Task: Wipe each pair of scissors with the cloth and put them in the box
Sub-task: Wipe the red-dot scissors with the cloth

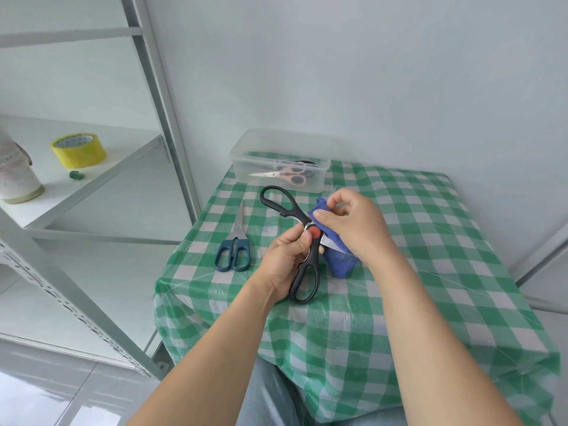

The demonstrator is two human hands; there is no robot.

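One pair of black scissors (314, 232) sits above the worktop (415, 241), left hand (284, 261) grip clamped on its handle near the red pivot, right hand (353, 229) grip pinching the blue cloth (341, 262) around the blade. Teal scissors (237, 233) lie to the left; pink scissors (290, 175) are inside the clear box (242, 149) behind.

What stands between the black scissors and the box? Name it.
Nothing visible. The left hand holds the black scissors in front of the box, with only bare tablecloth between them. The blue scissors lie to the left, and the right hand holds the cloth on the blade.
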